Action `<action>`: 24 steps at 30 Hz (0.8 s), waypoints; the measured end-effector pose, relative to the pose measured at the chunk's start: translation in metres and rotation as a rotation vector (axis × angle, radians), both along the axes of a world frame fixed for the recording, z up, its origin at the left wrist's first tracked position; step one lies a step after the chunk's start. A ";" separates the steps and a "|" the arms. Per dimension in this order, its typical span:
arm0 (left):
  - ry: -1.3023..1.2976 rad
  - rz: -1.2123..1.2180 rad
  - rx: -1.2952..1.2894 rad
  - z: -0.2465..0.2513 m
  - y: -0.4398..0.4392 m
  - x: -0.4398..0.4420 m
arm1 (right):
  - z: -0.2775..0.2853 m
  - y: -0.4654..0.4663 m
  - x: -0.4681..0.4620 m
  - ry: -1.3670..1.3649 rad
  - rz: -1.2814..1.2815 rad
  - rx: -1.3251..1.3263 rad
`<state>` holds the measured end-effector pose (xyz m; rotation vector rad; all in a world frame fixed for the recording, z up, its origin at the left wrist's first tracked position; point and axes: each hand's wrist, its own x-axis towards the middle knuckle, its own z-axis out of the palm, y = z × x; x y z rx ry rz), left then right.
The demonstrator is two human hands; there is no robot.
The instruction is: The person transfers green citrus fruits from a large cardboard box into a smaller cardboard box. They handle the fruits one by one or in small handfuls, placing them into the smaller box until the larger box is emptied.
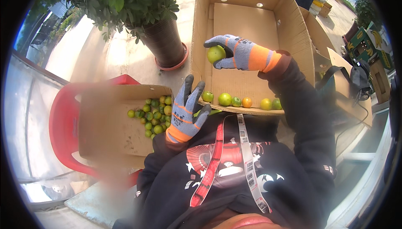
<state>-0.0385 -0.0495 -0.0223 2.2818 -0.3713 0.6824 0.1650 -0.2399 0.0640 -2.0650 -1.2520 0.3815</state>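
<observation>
Both hands wear blue-grey knit gloves with orange cuffs and dark fingertips. Between its thumb and fingers, my right hand (234, 53) grips a large green citrus fruit (216, 54) above the big cardboard box (245, 18). Several green and orange citrus fruits (225, 99) lie in a row inside that box along its near side. My left hand (187, 112) has its fingers spread beside the near left corner of the big box, with nothing seen in its grasp. Just left of it, a smaller cardboard box (103, 128) holds a pile of small green and yellowish citrus fruits (154, 116).
The smaller box rests on a red plastic chair (61, 128). Ahead on the left, a leafy plant stands in a brown pot (165, 40) on a red saucer. More cardboard boxes and a black bag (361, 78) are at the right. A blurred patch covers part of the left view.
</observation>
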 end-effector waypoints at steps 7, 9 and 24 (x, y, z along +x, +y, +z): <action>-0.570 0.184 0.131 0.000 -0.004 0.007 | 0.035 -0.002 -0.079 0.203 0.292 0.105; -0.520 0.170 0.087 0.003 0.004 -0.002 | 0.031 0.002 -0.070 0.255 0.320 0.178; 0.234 0.257 0.284 -0.020 0.074 -0.012 | -0.134 0.015 -0.024 -0.177 0.301 -0.840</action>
